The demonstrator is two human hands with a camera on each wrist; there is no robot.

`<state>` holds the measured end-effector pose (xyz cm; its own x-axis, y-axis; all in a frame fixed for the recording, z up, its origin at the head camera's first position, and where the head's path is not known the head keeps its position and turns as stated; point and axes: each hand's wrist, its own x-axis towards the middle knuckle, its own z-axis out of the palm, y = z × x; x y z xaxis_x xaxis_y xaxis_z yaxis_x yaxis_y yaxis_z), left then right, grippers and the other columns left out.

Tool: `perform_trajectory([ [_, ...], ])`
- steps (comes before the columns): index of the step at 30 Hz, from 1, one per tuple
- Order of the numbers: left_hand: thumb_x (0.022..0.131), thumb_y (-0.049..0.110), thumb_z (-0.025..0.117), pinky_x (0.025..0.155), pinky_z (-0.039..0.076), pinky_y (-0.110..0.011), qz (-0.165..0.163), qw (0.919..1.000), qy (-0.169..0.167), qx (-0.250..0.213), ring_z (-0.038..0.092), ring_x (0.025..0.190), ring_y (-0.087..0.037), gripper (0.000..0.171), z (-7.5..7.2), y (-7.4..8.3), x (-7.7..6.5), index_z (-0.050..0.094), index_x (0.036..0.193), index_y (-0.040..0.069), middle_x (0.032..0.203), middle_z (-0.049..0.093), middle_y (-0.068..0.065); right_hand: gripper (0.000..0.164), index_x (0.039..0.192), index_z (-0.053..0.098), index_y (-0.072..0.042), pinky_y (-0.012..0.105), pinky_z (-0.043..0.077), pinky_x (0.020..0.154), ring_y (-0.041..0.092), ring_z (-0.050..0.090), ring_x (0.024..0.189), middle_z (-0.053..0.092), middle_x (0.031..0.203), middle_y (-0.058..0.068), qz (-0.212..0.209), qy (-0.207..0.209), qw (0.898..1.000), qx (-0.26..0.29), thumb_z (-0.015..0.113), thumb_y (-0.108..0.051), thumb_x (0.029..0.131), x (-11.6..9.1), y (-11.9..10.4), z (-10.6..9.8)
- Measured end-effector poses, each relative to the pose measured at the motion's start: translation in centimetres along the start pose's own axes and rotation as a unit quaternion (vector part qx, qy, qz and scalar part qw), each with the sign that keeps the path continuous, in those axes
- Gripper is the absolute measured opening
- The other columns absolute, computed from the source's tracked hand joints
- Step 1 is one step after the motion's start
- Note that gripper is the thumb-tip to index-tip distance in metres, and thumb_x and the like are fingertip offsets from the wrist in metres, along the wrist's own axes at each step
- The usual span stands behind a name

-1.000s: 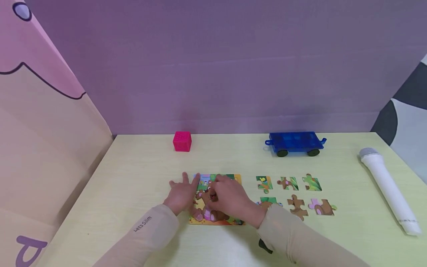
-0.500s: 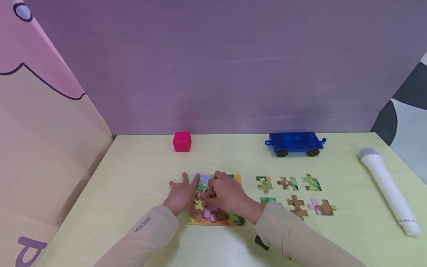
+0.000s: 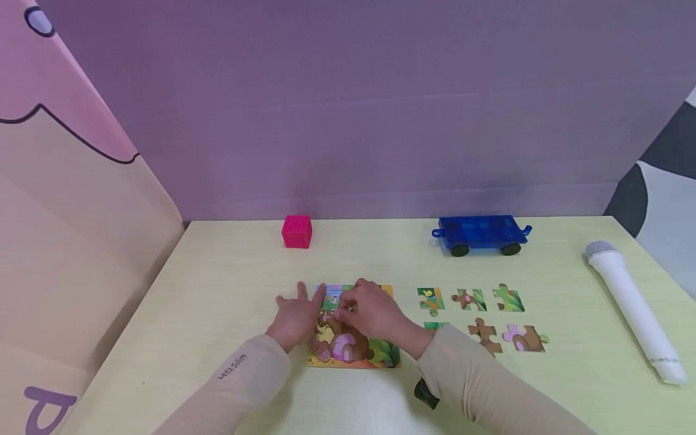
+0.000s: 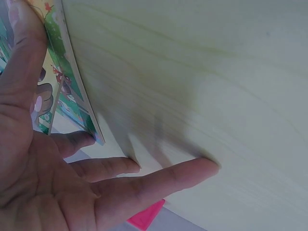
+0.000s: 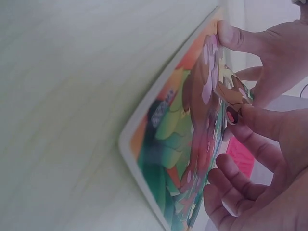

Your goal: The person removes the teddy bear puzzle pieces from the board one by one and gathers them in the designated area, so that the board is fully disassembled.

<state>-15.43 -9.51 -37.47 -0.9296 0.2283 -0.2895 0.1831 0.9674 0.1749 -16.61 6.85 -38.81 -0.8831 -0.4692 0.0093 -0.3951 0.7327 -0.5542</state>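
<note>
A picture puzzle board (image 3: 387, 357) with a brown bear on it lies flat on the table. My left hand (image 3: 295, 319) rests at its left edge with fingers spread and straight. In the left wrist view the thumb (image 4: 26, 45) lies on the board, while other fingers reach past its edge toward the table. My right hand (image 3: 375, 311) is over the upper middle of the board. Between thumb and index finger it pinches a brown puzzle piece (image 5: 231, 94), tilted up from the board in the right wrist view. The head view shows little of that piece.
Several loose puzzle pieces (image 3: 509, 298) lie right of the board, one partly under my right sleeve. Behind stand a pink cube (image 3: 296, 232) and a blue toy wagon (image 3: 483, 232). A white toy microphone (image 3: 636, 311) lies far right. A purple wall (image 3: 380, 121) borders the table's back.
My right hand has shifted slightly and its thumb has moved up the board, uncovering more of the bear's lower body. The right sleeve covers more of one loose piece. My left hand stays put.
</note>
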Motion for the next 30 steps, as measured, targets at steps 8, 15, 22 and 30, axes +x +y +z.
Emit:
perform_trajectory([
  [8, 0.066, 0.032, 0.097, 0.112, 0.03, -0.069, -0.006, 1.0, -0.004, -0.004, 0.053, 0.122, -0.059, 0.114, 0.03, 0.11, 0.02, 0.035, 0.156, 0.002, 0.154, 0.03, -0.039, 0.023, 0.072, 0.07, -0.015, 0.03, 0.039, 0.067, 0.014, 0.046, 0.08, 0.052, 0.067, -0.006, 0.001, 0.005, 1.0, 0.022, 0.071, -0.014, 0.096, 0.11, 0.1, 0.01],
  [15, 0.064, 0.034, 0.097, 0.111, 0.03, -0.069, -0.001, 1.0, -0.002, 0.001, 0.057, 0.12, -0.055, 0.117, -0.03, 0.07, -0.02, 0.034, 0.156, 0.001, 0.154, 0.03, -0.04, 0.02, 0.076, 0.068, -0.016, 0.035, 0.043, 0.067, 0.02, 0.049, 0.083, 0.053, 0.076, -0.002, 0.024, 0.019, 0.999, -0.031, 0.072, -0.019, 0.096, 0.29, -0.03, -0.34],
  [22, 0.064, 0.031, 0.097, 0.112, 0.029, -0.069, -0.01, 0.9998, -0.008, -0.018, 0.048, 0.126, -0.062, 0.117, -0.15, 0.1, -0.14, 0.033, 0.157, 0.003, 0.155, 0.027, -0.039, 0.023, 0.085, 0.069, -0.014, 0.04, 0.046, 0.073, 0.023, 0.049, 0.088, 0.053, 0.088, 0.001, 0.036, 0.016, 0.991, -0.127, 0.08, -0.034, 0.088, 0.26, 0.47, -0.48],
  [30, 0.064, 0.032, 0.097, 0.112, 0.03, -0.069, -0.007, 0.9999, -0.006, -0.008, 0.055, 0.122, -0.056, 0.117, -0.2, 0.1, -0.14, 0.033, 0.157, 0.002, 0.155, 0.029, -0.039, 0.028, 0.102, 0.079, -0.015, 0.039, 0.043, 0.074, 0.021, 0.048, 0.094, 0.056, 0.095, 0.0, -0.037, -0.002, 0.99, -0.137, 0.088, -0.027, 0.079, 0.21, 0.93, -0.17],
])
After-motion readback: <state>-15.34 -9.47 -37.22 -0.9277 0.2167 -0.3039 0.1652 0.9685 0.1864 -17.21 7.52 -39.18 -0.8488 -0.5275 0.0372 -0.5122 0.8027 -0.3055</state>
